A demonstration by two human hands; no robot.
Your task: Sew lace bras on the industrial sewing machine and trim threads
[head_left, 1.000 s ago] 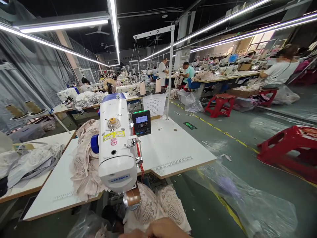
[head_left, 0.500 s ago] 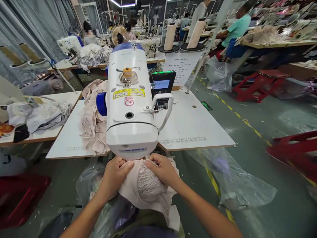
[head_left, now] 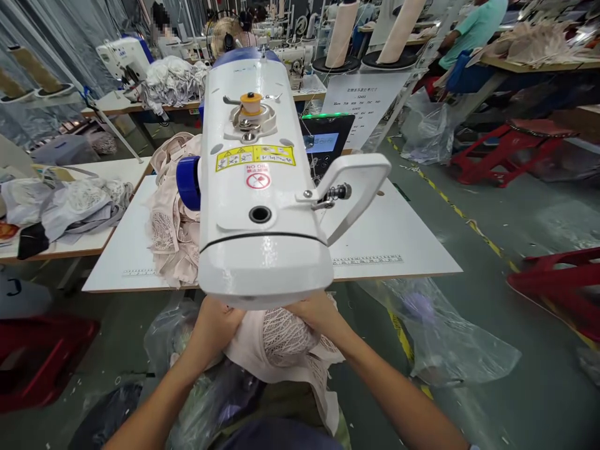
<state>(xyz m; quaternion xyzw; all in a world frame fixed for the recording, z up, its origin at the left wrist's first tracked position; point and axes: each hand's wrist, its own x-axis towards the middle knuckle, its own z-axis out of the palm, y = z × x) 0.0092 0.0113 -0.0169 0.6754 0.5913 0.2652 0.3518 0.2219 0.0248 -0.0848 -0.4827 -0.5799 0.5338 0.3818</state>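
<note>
A white sewing machine (head_left: 255, 187) fills the middle of the view, seen from above its head. Under its front end lies a pale pink lace garment piece (head_left: 285, 340). My left hand (head_left: 218, 325) grips the piece on its left side. My right hand (head_left: 316, 312) grips its right side. The fingertips of both hands are hidden beneath the machine head. The fabric hangs down toward my lap.
A heap of pink lace pieces (head_left: 171, 212) lies on the white table (head_left: 389, 244) left of the machine. A control panel (head_left: 325, 147) and thread cones (head_left: 342, 28) stand behind. Plastic bags (head_left: 435, 337) lie on the floor; red stools (head_left: 557, 287) at right. Other people work at far tables.
The view has tilted down and closer to the machine. Both hands, out of sight a second ago, now hold the lace piece and have slid further under the machine head.
</note>
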